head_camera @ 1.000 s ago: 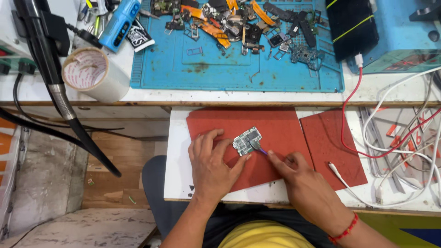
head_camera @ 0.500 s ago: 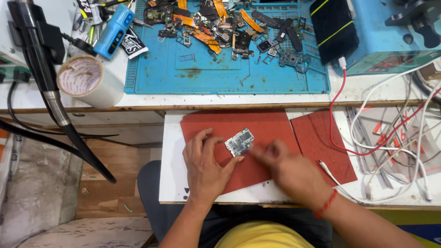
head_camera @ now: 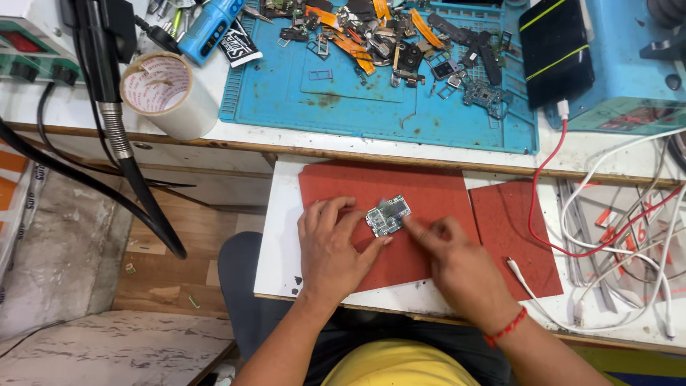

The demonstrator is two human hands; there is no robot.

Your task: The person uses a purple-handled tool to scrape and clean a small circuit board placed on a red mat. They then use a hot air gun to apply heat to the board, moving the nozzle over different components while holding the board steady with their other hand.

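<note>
**Small circuit board steadied on the red mat**

At the far left edge of the bench, a roll of white tape is seen standing beside a black flexible hose. Behind it, toward the back edge, a blue work mat is spread, strewn with loose phone parts.

On the lower white shelf, a red mat is laid near the front edge. The left hand is rested flat on this mat, its fingers spread and its fingertips pressed against the left side of a small circuit board; nothing is clasped by it. The board lies near the middle of the red mat. The right hand is loosely curled, its forefinger touched to the board's right edge; whether anything is pinched in it cannot be told.

Farther right, a second red mat is overlapped by a red cable, and white cables are tangled by the right edge.
</note>
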